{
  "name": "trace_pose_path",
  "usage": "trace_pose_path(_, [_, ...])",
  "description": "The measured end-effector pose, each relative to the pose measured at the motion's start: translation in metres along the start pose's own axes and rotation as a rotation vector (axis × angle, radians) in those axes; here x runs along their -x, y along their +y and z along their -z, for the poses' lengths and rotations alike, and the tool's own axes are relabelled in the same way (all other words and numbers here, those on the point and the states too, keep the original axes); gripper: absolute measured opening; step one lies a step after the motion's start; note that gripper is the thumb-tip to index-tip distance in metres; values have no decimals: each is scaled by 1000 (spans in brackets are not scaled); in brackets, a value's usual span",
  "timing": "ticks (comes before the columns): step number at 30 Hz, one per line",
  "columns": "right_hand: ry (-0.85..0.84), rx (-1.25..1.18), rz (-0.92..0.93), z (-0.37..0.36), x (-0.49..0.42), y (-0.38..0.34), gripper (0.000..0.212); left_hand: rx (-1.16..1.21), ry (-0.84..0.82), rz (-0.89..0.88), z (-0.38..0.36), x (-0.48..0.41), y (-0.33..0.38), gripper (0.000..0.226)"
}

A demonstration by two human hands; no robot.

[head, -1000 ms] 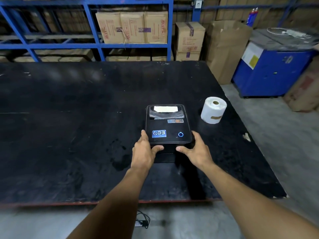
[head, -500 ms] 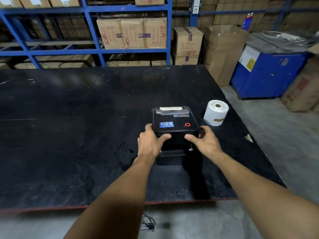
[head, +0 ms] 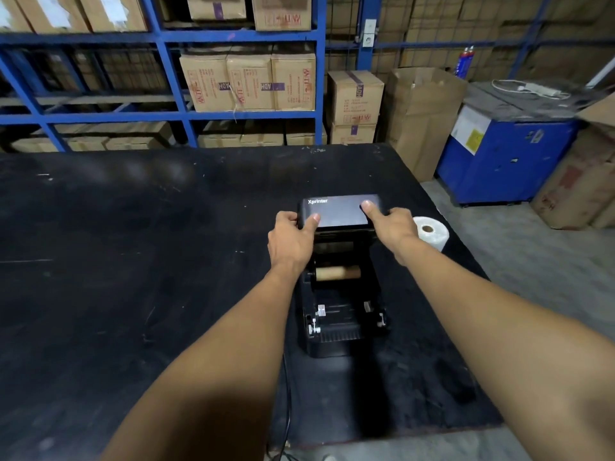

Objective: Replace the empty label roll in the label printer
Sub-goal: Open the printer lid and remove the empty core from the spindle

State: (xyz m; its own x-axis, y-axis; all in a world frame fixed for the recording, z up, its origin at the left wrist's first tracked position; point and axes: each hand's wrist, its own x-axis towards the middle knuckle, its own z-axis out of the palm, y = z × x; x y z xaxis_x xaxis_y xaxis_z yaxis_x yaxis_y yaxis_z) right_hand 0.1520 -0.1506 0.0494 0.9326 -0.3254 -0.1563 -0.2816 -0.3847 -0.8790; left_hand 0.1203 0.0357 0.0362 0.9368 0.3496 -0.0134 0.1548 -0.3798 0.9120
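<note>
A black label printer [head: 342, 324] stands on the black table [head: 133, 261] with its lid [head: 339, 212] swung up and back. My left hand [head: 293, 241] grips the lid's left edge, thumb on its face. The lid's right edge is held by my right hand [head: 391, 227], thumb on top. Inside the open bay lies a bare brown cardboard core [head: 337, 272] on its spindle. A full white label roll [head: 431, 232] stands on end just right of the printer, partly hidden behind my right wrist.
A black cable [head: 286, 394] runs from the printer over the table's front edge. Blue shelving with cardboard boxes [head: 246, 81] lines the far side. Beyond the table's right edge are a blue machine [head: 506, 161] and an open carton [head: 422, 118].
The lid has gone from closed to fully raised. Both hands moved from the printer's front corners up and back with the lid, exposing the bay and the empty core.
</note>
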Motion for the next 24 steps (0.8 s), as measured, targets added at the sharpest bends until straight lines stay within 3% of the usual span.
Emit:
trace_pose_path(5, [7,-55,-62,-8,-35,-14,76,4,4,89,-10,-30,12,56])
trace_pose_path(9, [-30,-111,-128,-15,-57,-24,82,14,-14,139,-19,-51,21,58])
trace_pose_path(24, [64,31,-120,-29,-68,-27,73,44,79,144,-34,-62,9,55])
